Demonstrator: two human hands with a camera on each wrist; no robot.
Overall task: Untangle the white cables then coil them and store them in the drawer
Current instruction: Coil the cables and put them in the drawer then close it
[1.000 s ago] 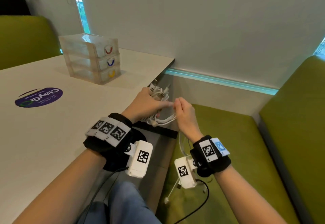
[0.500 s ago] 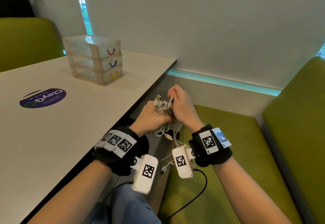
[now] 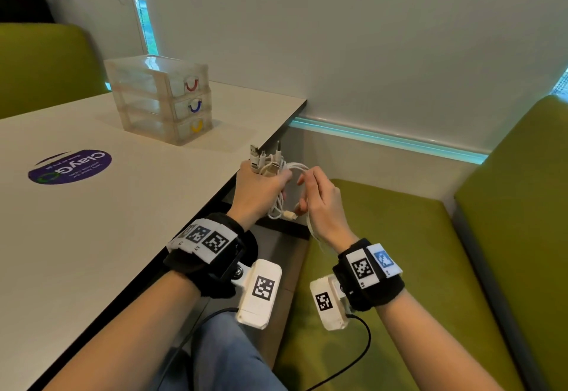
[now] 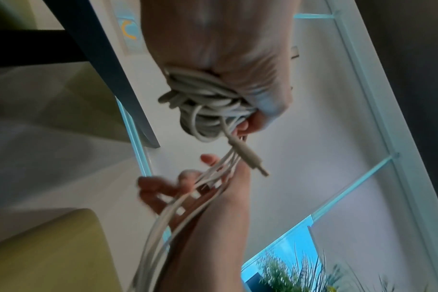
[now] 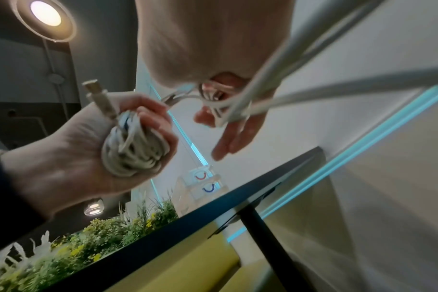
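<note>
My left hand (image 3: 261,189) grips a coiled bundle of white cables (image 3: 278,172) (image 4: 208,106) (image 5: 133,152) beside the table's right edge, with several plug ends (image 3: 264,155) sticking up above the fist. My right hand (image 3: 316,194) is just to its right, its thumb and forefinger pinching the loose cable strands (image 5: 228,110) that loop over from the bundle and trail down past the wrist (image 4: 188,197); its other fingers hang straighter. A clear three-drawer unit (image 3: 159,101) with red, blue and yellow handles stands on the table, all drawers closed.
The white table (image 3: 92,237) carries a purple round sticker (image 3: 70,167). A green bench seat (image 3: 384,267) lies below and right of my hands, with a white wall behind. My knee in jeans (image 3: 221,353) is below the table edge.
Both hands rose from below the table edge to level with it. The bundle in my left hand has grown tighter, and my right hand has swung a loop of cable round it.
</note>
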